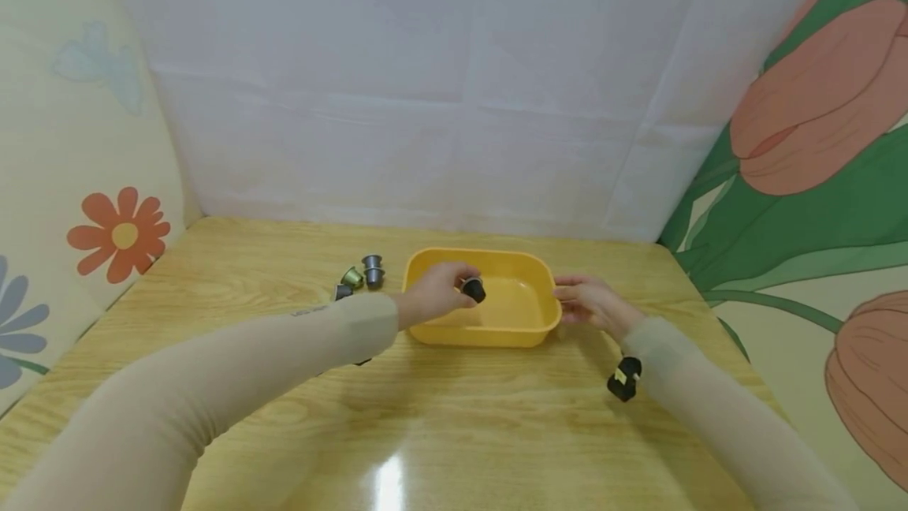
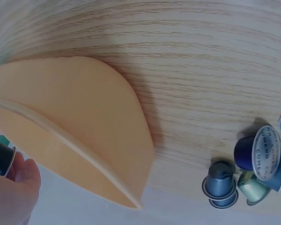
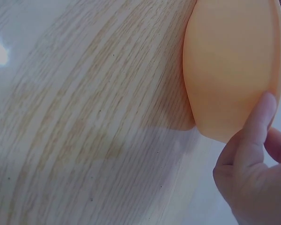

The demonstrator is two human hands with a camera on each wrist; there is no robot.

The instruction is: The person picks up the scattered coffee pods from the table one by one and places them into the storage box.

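Note:
My left hand (image 1: 441,290) pinches a dark coffee capsule (image 1: 473,289) over the inside of a yellow plastic basin (image 1: 482,337). In the left wrist view the same capsule (image 2: 1,157) shows at the left edge, between thumb and fingers. My right hand (image 1: 592,302) holds the basin's right end. In the right wrist view one finger lies along the outer wall (image 3: 225,70) just below the rim, and another finger is at the rim's end. Part of the basin's left end is hidden behind the left hand in the head view.
Left of the basin lie several coffee capsules: a stacked grey-blue pair (image 1: 373,271), a green one (image 1: 352,278) and a dark one (image 1: 344,291). My left sleeve partly covers this group. A black wrist device (image 1: 624,378) hangs at the right sleeve. A white cloth backs the wooden table (image 1: 454,416).

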